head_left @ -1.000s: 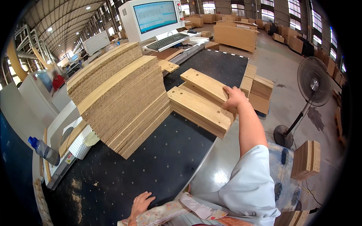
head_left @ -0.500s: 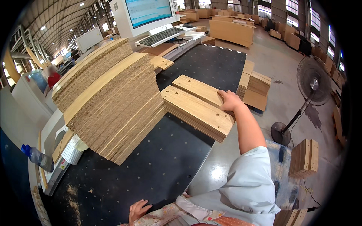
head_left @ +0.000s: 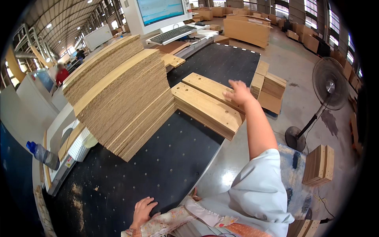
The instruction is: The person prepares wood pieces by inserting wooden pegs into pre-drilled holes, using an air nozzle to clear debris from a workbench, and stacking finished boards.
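My right hand is over the far end of the rear stack of drilled wooden boards, its fingers spread and holding nothing. Whether a fingertip still touches the top board is hard to tell. Beside that stack, nearer to me, lies a second stack of drilled boards with round holes at its ends. Both meet the tall stack of particleboard panels on the left. My left hand rests on the black studded table near its front edge, fingers loosely apart with nothing in them.
A monitor and a keyboard stand beyond the panels. A blue-capped bottle is at the left. A pedestal fan and more board stacks stand on the floor to the right. Sawdust lies on the table at lower left.
My right hand has let go of the rear stack's edge and risen a little, with its fingers spreading. The left hand stays on the table. The view has shifted slightly.
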`<move>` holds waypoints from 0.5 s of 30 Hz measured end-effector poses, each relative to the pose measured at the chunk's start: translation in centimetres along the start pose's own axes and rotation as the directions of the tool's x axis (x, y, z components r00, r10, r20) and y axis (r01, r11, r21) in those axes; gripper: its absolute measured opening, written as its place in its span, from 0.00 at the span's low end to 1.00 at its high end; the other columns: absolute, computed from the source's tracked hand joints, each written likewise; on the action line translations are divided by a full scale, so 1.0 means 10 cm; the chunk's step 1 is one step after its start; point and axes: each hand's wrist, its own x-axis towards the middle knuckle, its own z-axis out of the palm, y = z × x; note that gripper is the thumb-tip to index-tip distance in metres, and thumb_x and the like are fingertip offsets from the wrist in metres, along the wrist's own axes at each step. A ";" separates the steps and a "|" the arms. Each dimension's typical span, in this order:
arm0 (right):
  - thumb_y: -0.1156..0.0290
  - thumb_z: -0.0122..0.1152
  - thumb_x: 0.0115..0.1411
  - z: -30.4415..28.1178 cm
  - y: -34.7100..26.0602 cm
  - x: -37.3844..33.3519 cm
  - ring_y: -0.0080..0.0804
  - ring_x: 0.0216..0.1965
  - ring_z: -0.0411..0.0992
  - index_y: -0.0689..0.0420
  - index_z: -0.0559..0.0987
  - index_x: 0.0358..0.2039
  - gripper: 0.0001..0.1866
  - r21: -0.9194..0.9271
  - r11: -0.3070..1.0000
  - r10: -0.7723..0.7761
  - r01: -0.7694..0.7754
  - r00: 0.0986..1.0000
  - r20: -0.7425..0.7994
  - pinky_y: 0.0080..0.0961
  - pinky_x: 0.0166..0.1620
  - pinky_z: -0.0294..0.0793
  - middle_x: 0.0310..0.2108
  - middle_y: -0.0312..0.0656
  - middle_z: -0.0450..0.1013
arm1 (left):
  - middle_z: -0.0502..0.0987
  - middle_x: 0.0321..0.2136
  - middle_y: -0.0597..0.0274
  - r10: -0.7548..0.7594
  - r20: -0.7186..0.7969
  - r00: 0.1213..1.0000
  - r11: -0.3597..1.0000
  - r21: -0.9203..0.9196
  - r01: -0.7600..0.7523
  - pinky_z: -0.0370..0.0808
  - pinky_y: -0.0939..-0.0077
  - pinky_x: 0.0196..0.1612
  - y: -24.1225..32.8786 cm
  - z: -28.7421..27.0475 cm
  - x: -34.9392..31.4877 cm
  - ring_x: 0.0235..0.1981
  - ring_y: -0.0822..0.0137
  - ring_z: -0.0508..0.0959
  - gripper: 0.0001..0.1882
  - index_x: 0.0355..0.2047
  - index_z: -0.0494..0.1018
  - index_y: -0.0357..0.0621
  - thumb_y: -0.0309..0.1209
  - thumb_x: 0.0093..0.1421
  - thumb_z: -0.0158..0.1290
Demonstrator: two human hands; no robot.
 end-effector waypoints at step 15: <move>0.69 0.66 0.43 1.22 -2.29 -2.98 0.49 0.48 0.67 0.60 0.77 0.37 0.19 0.728 0.264 -0.869 0.633 0.484 -0.106 0.40 0.52 0.64 0.41 0.48 0.72 | 0.75 0.22 0.56 -0.361 -0.185 0.914 0.652 -0.751 0.105 0.70 0.75 0.31 0.37 -0.37 -1.50 0.25 0.65 0.75 0.10 0.19 0.70 0.34 0.26 0.54 0.55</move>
